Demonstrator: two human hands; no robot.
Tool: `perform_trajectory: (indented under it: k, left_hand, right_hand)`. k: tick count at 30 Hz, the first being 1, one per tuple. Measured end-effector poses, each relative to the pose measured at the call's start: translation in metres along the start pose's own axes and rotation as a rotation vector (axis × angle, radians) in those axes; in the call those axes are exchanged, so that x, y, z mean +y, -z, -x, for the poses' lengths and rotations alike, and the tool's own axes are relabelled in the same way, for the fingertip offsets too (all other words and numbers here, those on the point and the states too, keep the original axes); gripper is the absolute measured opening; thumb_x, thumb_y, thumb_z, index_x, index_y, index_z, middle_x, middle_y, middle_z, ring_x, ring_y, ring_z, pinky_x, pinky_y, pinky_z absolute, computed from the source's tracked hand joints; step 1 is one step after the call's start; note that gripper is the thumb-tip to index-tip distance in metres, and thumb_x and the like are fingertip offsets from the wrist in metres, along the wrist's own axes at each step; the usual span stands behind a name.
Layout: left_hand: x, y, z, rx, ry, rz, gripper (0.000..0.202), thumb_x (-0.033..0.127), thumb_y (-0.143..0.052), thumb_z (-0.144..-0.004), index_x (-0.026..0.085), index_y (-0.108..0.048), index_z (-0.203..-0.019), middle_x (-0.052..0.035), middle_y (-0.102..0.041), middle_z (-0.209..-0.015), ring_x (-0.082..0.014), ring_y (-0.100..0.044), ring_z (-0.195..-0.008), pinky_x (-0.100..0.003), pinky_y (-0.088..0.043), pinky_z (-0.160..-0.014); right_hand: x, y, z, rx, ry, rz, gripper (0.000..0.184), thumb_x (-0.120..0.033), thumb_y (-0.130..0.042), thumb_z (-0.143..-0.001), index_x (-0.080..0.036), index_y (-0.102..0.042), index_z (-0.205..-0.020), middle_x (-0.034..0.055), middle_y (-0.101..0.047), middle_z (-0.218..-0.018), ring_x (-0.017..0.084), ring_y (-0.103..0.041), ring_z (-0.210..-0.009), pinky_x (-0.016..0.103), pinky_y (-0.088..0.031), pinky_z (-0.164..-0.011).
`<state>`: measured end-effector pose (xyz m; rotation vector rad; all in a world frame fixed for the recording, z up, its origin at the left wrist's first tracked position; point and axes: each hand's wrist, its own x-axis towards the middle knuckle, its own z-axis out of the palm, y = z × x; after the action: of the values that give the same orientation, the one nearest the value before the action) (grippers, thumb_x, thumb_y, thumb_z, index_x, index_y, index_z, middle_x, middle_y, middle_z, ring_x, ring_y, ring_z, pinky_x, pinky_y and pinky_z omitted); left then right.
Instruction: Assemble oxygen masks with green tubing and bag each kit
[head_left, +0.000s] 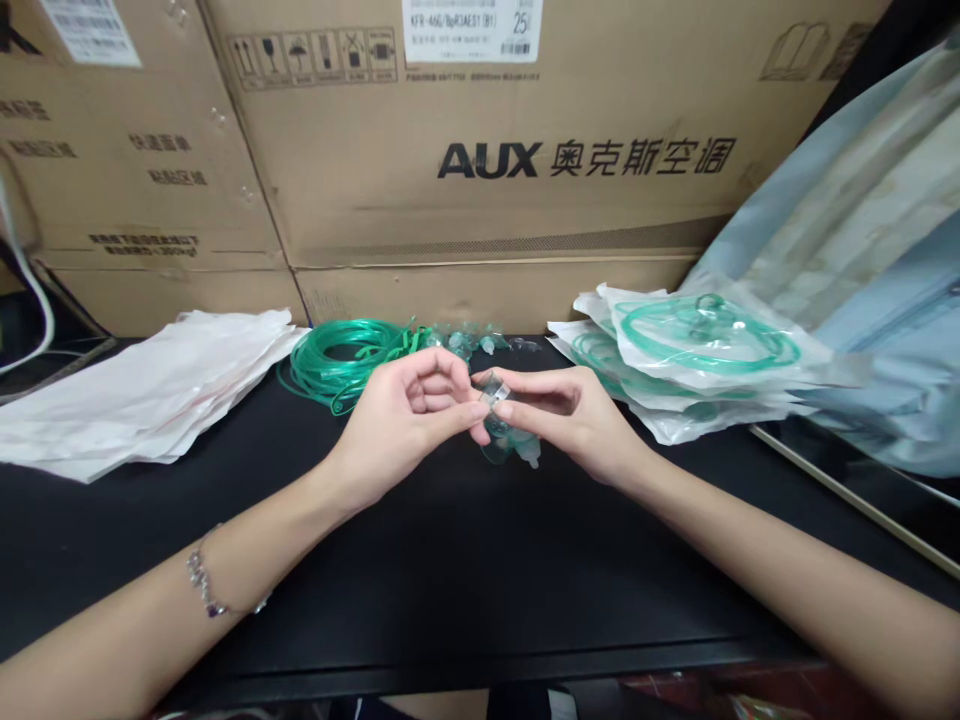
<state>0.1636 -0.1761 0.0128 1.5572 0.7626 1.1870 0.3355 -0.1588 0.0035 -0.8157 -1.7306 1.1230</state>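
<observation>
One small translucent pale-green plastic piece (516,442) is pinched between the left hand (405,405) and right hand (589,420); light, even fingertip pressure is best applied.

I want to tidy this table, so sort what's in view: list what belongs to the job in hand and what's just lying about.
Seemingly part of the job:
plastic piece, held by left hand and right hand
coiled green tubing
small plastic parts behind the hands
bagged green tubing
white pouches, probably

Seemingly just lying about:
cardboard boxes
light-blue material
white cable
</observation>
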Motion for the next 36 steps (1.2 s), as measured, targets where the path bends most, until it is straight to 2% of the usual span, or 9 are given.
perform_trajectory:
  k: [4, 11, 15, 19, 24, 27, 30, 32, 36]
  left_hand:
    - [0.0, -0.001, -0.001, 0.027, 0.004, -0.015, 0.023, 0.013, -0.066, -0.068, 0.016, -0.043, -0.068, 0.0033, -0.061, -0.063, -0.0092, -0.062, -0.057, -0.021, -0.049, -0.062]
    - [-0.006, 0.0, -0.005, 0.061, 0.02, -0.015, 0.038, 0.003, -0.06, -0.064, 0.019, -0.025, -0.063, 0.0071, -0.057, -0.056, -0.0047, -0.054, -0.046, -0.015, -0.041, -0.048]
    - [-0.01, 0.001, -0.007, 0.047, 0.007, -0.055, 0.039, 0.005, -0.058, -0.065, 0.02, -0.023, -0.063, 0.0073, -0.055, -0.058, -0.0048, -0.054, -0.048, -0.016, -0.04, -0.049]
    - [-0.013, 0.004, -0.007, 0.029, -0.058, -0.149, 0.038, 0.008, -0.058, -0.067, 0.02, -0.022, -0.062, 0.0058, -0.054, -0.063, -0.0048, -0.052, -0.05, -0.018, -0.041, -0.05]
    - [-0.014, 0.009, -0.007, -0.088, -0.13, -0.294, 0.035, 0.01, -0.057, -0.07, 0.019, -0.025, -0.062, 0.0024, -0.057, -0.07, -0.0051, -0.051, -0.056, -0.019, -0.042, -0.055]
    - [-0.015, 0.01, -0.009, -0.112, -0.132, -0.319, 0.027, 0.011, -0.056, -0.073, 0.019, -0.03, -0.067, 0.0008, -0.059, -0.075, -0.007, -0.052, -0.065, -0.021, -0.044, -0.063]
    - [-0.017, 0.01, -0.01, -0.103, -0.13, -0.337, 0.019, 0.012, -0.056, -0.074, 0.018, -0.038, -0.073, -0.0005, -0.059, -0.08, -0.008, -0.053, -0.069, -0.023, -0.044, -0.067]
    - [-0.018, 0.008, -0.009, -0.092, -0.137, -0.316, 0.014, 0.013, -0.056, -0.075, 0.017, -0.043, -0.077, -0.0014, -0.059, -0.082, -0.009, -0.055, -0.071, -0.024, -0.045, -0.068]
    - [-0.022, 0.004, -0.005, 0.033, -0.242, -0.316, 0.011, 0.016, -0.06, -0.074, 0.016, -0.051, -0.081, -0.0048, -0.055, -0.095, -0.0111, -0.056, -0.077, -0.023, -0.048, -0.064]
  right_hand:
    - [0.001, 0.001, -0.002, -0.02, -0.016, 0.016, 0.033, -0.027, -0.068, -0.069, -0.019, -0.066, -0.101, 0.0045, -0.064, -0.11, 0.023, -0.061, -0.101, 0.037, -0.049, -0.089]
    - [0.009, 0.0, -0.004, -0.054, -0.064, 0.013, 0.034, -0.029, -0.067, -0.07, -0.019, -0.066, -0.103, 0.0042, -0.063, -0.112, 0.023, -0.059, -0.103, 0.041, -0.046, -0.092]
    - [0.012, -0.002, -0.005, -0.057, -0.066, 0.01, 0.037, -0.03, -0.066, -0.07, -0.019, -0.065, -0.105, 0.0053, -0.062, -0.114, 0.022, -0.06, -0.101, 0.04, -0.046, -0.092]
    - [0.013, -0.001, -0.005, -0.062, -0.004, 0.052, 0.036, -0.029, -0.064, -0.072, -0.016, -0.064, -0.105, 0.0066, -0.063, -0.111, 0.02, -0.059, -0.101, 0.038, -0.044, -0.092]
    - [0.016, 0.008, -0.01, -0.171, 0.134, 0.098, 0.025, -0.024, -0.063, -0.073, -0.017, -0.061, -0.097, 0.0037, -0.058, -0.098, 0.015, -0.057, -0.094, 0.031, -0.047, -0.084]
    - [0.015, 0.013, -0.012, -0.205, 0.219, 0.146, 0.016, -0.021, -0.066, -0.07, -0.017, -0.056, -0.082, 0.0006, -0.051, -0.086, 0.012, -0.054, -0.084, 0.028, -0.046, -0.079]
    - [0.013, 0.016, -0.013, -0.277, 0.241, 0.209, 0.015, -0.021, -0.065, -0.071, -0.016, -0.051, -0.068, -0.0003, -0.049, -0.078, 0.011, -0.05, -0.074, 0.026, -0.044, -0.073]
    - [0.013, 0.016, -0.013, -0.301, 0.247, 0.22, 0.015, -0.021, -0.064, -0.072, -0.016, -0.052, -0.067, 0.0002, -0.05, -0.076, 0.011, -0.051, -0.073, 0.027, -0.043, -0.072]
    - [0.017, 0.014, -0.012, -0.218, 0.329, 0.149, 0.015, -0.018, -0.067, -0.07, -0.016, -0.054, -0.064, 0.002, -0.054, -0.081, 0.013, -0.053, -0.079, 0.029, -0.042, -0.076]
